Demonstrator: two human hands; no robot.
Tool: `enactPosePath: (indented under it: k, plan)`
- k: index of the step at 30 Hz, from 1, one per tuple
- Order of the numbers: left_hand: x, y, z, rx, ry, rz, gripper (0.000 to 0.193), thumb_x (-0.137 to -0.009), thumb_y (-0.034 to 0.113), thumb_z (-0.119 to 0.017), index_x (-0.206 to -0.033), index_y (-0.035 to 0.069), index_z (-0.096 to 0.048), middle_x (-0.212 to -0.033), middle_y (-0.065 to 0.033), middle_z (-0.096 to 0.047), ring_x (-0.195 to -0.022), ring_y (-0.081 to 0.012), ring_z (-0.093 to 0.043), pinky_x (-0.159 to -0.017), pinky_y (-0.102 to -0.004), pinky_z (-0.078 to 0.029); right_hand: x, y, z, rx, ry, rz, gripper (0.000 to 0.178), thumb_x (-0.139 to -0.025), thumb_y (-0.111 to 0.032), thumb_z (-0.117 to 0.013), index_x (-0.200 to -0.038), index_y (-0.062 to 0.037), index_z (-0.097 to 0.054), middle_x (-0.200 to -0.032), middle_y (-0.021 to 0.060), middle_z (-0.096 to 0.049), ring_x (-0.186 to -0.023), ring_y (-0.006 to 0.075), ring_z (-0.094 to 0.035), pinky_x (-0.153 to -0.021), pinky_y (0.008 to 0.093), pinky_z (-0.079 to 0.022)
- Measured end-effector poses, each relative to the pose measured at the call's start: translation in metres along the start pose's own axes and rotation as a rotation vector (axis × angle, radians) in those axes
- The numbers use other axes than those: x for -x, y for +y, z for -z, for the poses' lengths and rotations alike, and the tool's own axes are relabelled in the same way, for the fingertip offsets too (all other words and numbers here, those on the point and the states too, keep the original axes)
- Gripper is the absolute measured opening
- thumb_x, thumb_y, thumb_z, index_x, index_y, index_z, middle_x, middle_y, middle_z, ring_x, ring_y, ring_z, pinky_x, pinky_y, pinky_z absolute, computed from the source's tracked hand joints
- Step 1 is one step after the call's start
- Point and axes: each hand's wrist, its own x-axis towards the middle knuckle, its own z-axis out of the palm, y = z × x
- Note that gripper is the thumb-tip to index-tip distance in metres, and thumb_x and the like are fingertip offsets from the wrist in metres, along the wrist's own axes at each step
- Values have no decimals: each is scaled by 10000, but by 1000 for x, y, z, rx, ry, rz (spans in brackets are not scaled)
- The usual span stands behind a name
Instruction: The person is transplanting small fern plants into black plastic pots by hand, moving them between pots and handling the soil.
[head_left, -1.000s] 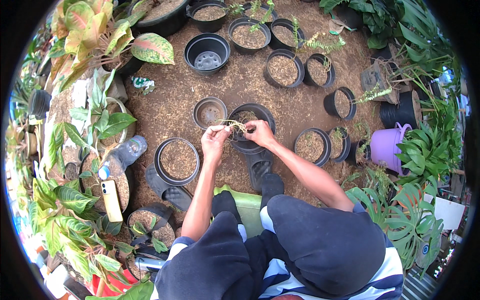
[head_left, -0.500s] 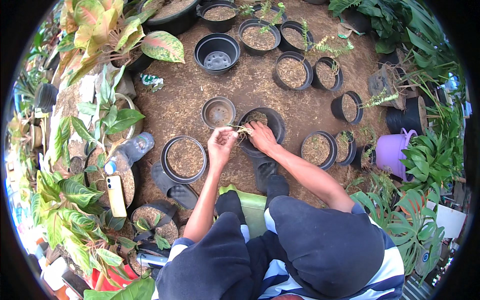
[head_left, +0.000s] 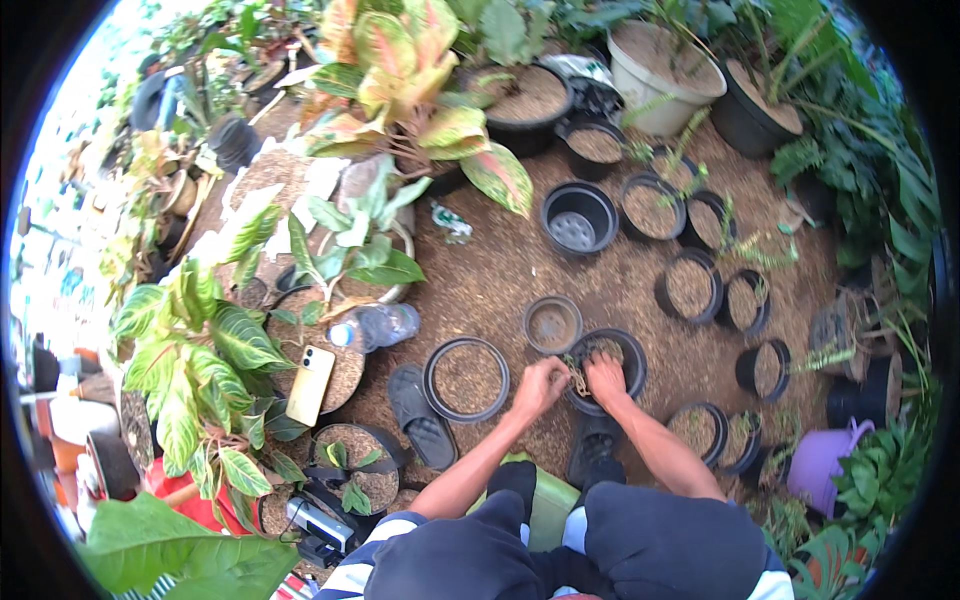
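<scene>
At the black pot (head_left: 637,372), left hand (head_left: 543,387) apparently pinched stringy roots (head_left: 579,381); right hand (head_left: 604,378) worked inside (fingers: cannot tell); next move likely needed gentleness.

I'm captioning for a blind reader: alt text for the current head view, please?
A left hand holds pale, stringy strands at a black pot, with the right hand at its opening. Other pots and leafy plants stand around.

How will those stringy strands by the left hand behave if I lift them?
The stringy strands at the left hand look thin and bent, so they'll probably flop rather than hold shape. Their small, sparse bulk suggests they're very light. They also seem tangled, so a hard tug might snap some.
</scene>
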Motion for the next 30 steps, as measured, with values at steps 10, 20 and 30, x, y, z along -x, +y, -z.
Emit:
enactPosePath:
  k: [10, 20, 30]
  plan:
    - [4, -17, 3, -26, 41, 35, 133, -793, 49, -720, -898, -10, -664, -884, -218, -699, -874, -391, -696, -750, -446, -543, 22, -14, 71, -982, 46, -92, 204, -922, -57, -622, -1112, 4, -585, -939, 134, -675, -876, 259, -680, -783, 366, -539]
    - [2, -13, -7, -57, 69, 77, 108, -823, 56, -692, -901, -18, -683, -849, -232, -698, -836, -379, -704, -737, -444, -541, 50, 22, 70, -894, 645, -588, 377, -911, -158, -694, -1224, -19, -536, -899, 68, -595, -764, 151, -541, -698, 322, -472]
    - [-16, 2, -15, -23, 31, 33, 125, -834, 85, -715, -912, -12, -700, -755, -206, -685, -698, -292, -692, -662, -402, -525, 66, 51, 46, -933, 511, -755, 244, -860, -161, -711, -781, -34, -518, -678, -7, -465, -659, 99, -431, -593, 324, -384]
